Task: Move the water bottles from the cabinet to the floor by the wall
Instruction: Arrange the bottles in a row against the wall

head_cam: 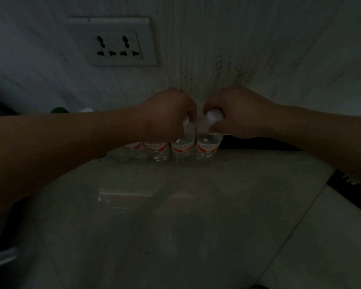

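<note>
Head view: right hand (238,113) pinches the white cap of the rightmost water bottle (207,146); left hand (167,115) curls round the neck of the neighbouring bottle (182,147), whose cap is hidden; both stand in a row with two more bottles (155,148) on the far floor (196,205), against the wall (258,49), right of a socket (115,43). Risk: the bottles touch, so a crooked release or brushing wrist could topple the row on glossy tile.

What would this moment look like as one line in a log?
right hand grips end water bottle at white cap | left hand grips neighbouring bottle top | row of red-labelled bottles upright on floor by wall
</note>
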